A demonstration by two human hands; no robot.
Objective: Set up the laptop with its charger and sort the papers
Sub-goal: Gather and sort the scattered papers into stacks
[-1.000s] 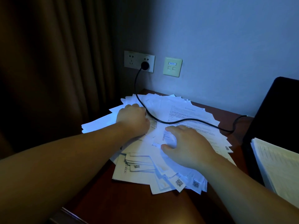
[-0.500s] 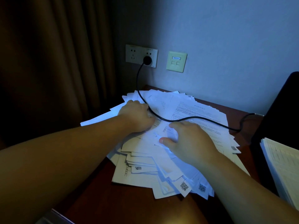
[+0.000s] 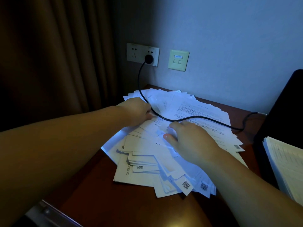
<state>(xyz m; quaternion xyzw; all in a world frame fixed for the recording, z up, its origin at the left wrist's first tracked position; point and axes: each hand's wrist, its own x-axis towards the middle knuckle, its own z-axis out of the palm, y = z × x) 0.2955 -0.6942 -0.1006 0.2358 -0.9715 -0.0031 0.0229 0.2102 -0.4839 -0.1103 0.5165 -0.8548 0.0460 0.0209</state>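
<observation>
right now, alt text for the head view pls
Two bare hands, left hand and right hand, press on a messy pile of papers on a wooden desk. A black cable runs from a wall socket across the pile.

I can read nothing here: the print on the papers under my hands, their QR codes and the wall plate label all blur.

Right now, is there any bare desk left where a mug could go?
Bare wood shows on the desk near the front edge, left of the loose papers, and in a thin strip along the wall behind them. The middle is crowded: papers, the charger cable and both hands.
</observation>
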